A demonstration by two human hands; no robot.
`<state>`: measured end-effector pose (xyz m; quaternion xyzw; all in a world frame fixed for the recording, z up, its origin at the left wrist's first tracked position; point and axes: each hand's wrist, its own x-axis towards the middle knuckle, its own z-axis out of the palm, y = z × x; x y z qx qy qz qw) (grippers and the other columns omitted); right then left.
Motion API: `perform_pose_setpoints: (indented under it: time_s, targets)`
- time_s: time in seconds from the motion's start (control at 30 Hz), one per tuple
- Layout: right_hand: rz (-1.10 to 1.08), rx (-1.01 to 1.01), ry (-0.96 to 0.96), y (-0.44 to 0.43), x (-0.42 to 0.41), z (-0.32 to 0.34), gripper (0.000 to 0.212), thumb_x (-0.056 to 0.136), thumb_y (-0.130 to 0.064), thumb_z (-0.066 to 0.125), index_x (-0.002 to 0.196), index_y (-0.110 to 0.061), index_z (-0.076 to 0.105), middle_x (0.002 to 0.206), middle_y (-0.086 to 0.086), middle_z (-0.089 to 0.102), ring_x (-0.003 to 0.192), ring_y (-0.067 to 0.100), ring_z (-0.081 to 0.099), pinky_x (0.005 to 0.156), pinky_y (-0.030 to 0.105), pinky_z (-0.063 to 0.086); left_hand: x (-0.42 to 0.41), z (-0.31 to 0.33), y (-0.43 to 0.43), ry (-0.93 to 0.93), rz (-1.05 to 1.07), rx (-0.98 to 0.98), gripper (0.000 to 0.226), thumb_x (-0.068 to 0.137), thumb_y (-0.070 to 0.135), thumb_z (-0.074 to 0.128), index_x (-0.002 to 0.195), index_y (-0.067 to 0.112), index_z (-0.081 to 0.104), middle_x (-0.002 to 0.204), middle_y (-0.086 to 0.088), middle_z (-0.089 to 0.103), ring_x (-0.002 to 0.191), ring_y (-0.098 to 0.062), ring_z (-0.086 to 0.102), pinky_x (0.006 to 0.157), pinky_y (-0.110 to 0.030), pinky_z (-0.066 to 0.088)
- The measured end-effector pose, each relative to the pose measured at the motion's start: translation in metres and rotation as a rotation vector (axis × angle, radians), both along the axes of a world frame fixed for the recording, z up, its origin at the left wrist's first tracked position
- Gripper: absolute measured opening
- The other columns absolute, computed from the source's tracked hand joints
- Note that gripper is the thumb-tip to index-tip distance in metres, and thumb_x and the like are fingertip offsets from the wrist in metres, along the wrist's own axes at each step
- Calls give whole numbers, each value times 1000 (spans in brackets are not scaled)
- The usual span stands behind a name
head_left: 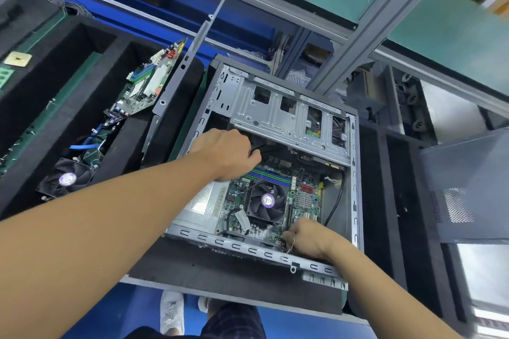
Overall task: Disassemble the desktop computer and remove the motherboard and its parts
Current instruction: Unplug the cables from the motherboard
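On the black-matted bench [234, 281], the open case [248, 250] lay flat so you could reach in. Your left hand [228, 154] pinched a black cable [260, 147] at the 12 o'clock edge of the motherboard [300, 212], probably to unplug it. Your right hand [305, 237] had its fingers curled at 5 o'clock; I cannot tell what they held.

Person, viewed from the head. Both forearms [115, 223] are bare up to the picture's edge, as are the left hand [228, 154] and the right hand [305, 239]. A thin metallic ring [292, 243] shows at the right hand's fingers. Below, a dark checked garment [234, 319] covers the legs; a white laced shoe [172, 311] is on one foot.
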<state>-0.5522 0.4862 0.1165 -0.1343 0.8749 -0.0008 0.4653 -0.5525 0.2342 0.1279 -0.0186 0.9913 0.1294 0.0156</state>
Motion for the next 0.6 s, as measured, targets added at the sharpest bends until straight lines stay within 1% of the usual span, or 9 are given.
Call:
perform_pose_setpoints:
  time_s: [0.03,0.07,0.13,0.2,0.27,0.37,0.43,0.5,0.6]
  targets:
    - [-28,-14,11,0,2,2,37,104,-32,46,84,-12,69,66,-1,59,56,13,52,50,19,40,0,0,0,0,1,-1,63,93,55,24,58,15,59,56,1,57,53,-19,56,50,-25,42]
    - [-62,-22,21,1,3,4,38,104,-32,46,84,-10,70,62,0,57,51,13,49,47,19,39,0,1,1,0,2,-1,63,93,55,24,58,15,58,55,1,57,53,-19,56,50,-24,42]
    - [-130,-50,31,3,4,9,39,104,-32,46,79,-10,68,64,5,61,50,16,52,50,20,42,0,0,1,-3,-1,-3,64,94,55,24,57,15,58,54,1,56,52,-19,56,51,-25,43]
    - [-171,-83,28,5,5,14,38,103,-31,47,76,-13,65,69,8,64,52,16,54,54,21,44,0,1,1,-2,-3,-10,64,94,54,24,57,15,58,54,1,56,51,-19,55,50,-24,41]
    - [-141,-113,40,5,8,17,32,102,-29,48,78,-13,63,74,6,65,57,15,55,57,23,44,0,1,1,1,3,-15,63,94,54,24,57,15,58,54,1,56,51,-18,55,48,-24,39]
    - [-70,-147,86,6,12,21,23,98,-22,50,78,-15,59,81,4,67,73,20,59,68,29,48,0,1,1,-9,7,-19,64,94,55,23,57,15,58,55,1,57,52,-18,55,48,-24,40]
    - [-103,-176,105,9,13,24,20,97,-15,45,86,-15,62,85,4,68,79,26,64,73,33,53,0,1,2,-19,13,-18,64,94,55,23,58,15,58,55,1,57,52,-18,56,48,-24,41]
    - [-126,-172,143,12,14,28,28,94,-4,38,95,-18,62,92,3,67,85,27,66,77,36,54,1,2,1,-29,12,-10,63,94,54,23,58,15,58,55,0,57,52,-19,57,50,-26,46]
    - [-100,-189,321,15,16,35,38,88,5,36,105,-18,62,100,-1,59,89,21,59,77,30,51,1,2,1,-32,-6,-10,63,96,51,24,57,14,56,55,-1,57,51,-19,57,53,-29,51]
